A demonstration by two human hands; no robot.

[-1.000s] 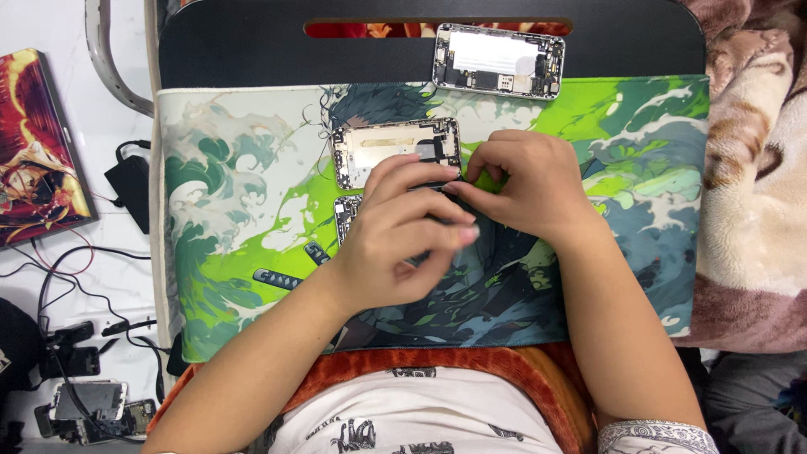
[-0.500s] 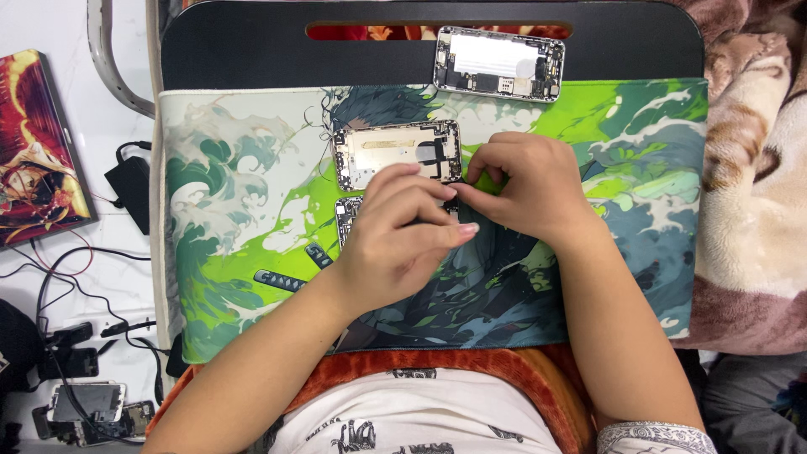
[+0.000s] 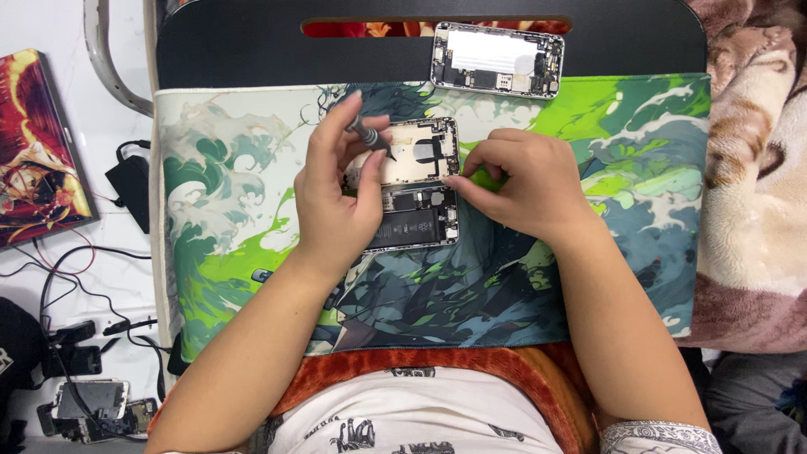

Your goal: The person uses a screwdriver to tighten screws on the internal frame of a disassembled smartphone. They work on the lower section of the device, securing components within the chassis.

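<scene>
Right at the middle of the printed desk mat (image 3: 252, 168), a soft rectangular pad swirled with green, white and grey-blue waves, lies an opened phone (image 3: 416, 189), its two halves spread flat like a book. The upper half is a pale metal back panel with a dark round patch, the lower half a shell filled by a matte black rectangular battery and small silvery shields. The left hand (image 3: 336, 202) rests over the phone's left edge, its fingers closed around a slim grey screwdriver (image 3: 368, 136) with a ribbed handle, the tip angled down toward the pale panel. The right hand (image 3: 525, 185) sits just right of the phone, fingers curled together and fingertips pressed against its right edge near the hinge line; whether it pinches anything small cannot be told. Above the phone, past the mat's top border on the smooth black tray (image 3: 235, 42), lies a second phone chassis (image 3: 496, 60), bare metal with a shiny plate inside. Far left of the phone, off the mat, a glossy red illustrated book (image 3: 38, 151) lies on the white floor among tangled black cables (image 3: 59, 277).
</scene>
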